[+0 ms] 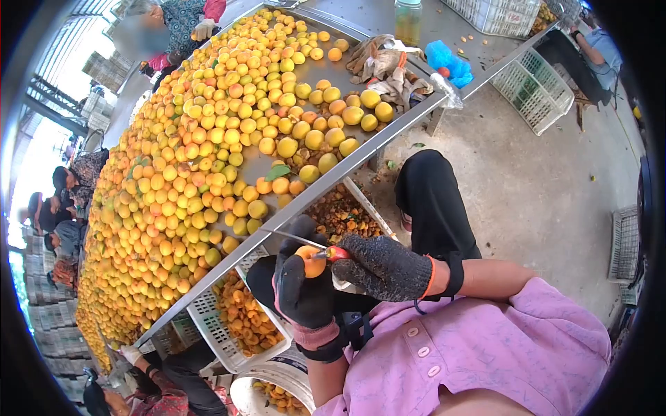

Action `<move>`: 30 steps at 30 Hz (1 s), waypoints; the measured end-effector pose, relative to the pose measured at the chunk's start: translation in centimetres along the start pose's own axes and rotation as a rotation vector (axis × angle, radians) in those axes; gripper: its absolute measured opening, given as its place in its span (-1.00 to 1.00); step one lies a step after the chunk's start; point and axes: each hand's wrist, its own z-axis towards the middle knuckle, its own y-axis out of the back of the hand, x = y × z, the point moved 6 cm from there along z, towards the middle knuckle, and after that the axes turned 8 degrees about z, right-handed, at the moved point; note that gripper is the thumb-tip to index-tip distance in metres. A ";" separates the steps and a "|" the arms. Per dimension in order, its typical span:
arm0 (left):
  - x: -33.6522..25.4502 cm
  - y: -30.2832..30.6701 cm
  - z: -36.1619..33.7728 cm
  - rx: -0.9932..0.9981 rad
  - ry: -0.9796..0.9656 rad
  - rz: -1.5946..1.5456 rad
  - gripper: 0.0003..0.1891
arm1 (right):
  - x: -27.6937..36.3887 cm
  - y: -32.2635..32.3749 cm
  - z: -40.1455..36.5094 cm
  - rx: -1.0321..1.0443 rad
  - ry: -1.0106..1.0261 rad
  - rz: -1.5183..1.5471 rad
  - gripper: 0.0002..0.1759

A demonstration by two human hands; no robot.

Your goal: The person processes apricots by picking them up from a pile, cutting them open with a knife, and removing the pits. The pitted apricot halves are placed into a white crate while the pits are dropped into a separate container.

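Note:
My left hand (pixel 303 295), in a dark glove with a pinkish cuff, is closed around an apricot (pixel 311 262). My right hand (pixel 388 267), gloved in dark knit with an orange edge, grips a knife by its red handle (pixel 338 254). The knife's thin blade points up and to the left, over the left glove's fingers and close to the fruit. Both hands are in front of my lap, just below the metal table edge (pixel 305 199). Many whole apricots (pixel 201 132) are heaped on the table beyond.
Under the table edge are a white crate (pixel 211 322) of cut apricots and a heap of brown scraps (pixel 343 211). A white bucket (pixel 248 395) stands lower down. Cloth gloves (pixel 388 69), a blue bag (pixel 446 61) and a bottle (pixel 408 21) lie farther off. Other people work around the table.

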 end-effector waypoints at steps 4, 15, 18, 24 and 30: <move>0.4 -0.6 -1.5 0.030 0.355 -0.037 -0.48 | 0.6 -1.1 -1.4 0.107 -0.097 -0.040 -0.69; 0.7 0.7 -3.1 -0.288 0.376 -0.036 -0.25 | 1.6 -1.1 -3.2 0.135 -0.086 -0.244 -0.68; 0.5 0.2 -2.8 -0.219 0.326 0.019 -0.23 | 1.5 -1.2 -3.0 0.107 -0.091 -0.217 -0.67; 1.3 -0.1 -2.4 -0.203 0.292 -0.070 -0.28 | 0.8 -1.3 -2.6 0.113 -0.091 -0.271 -0.66; 2.1 -0.2 -1.6 -0.188 0.331 0.018 -0.15 | -0.1 -1.6 -1.4 0.193 -0.031 -0.365 -0.67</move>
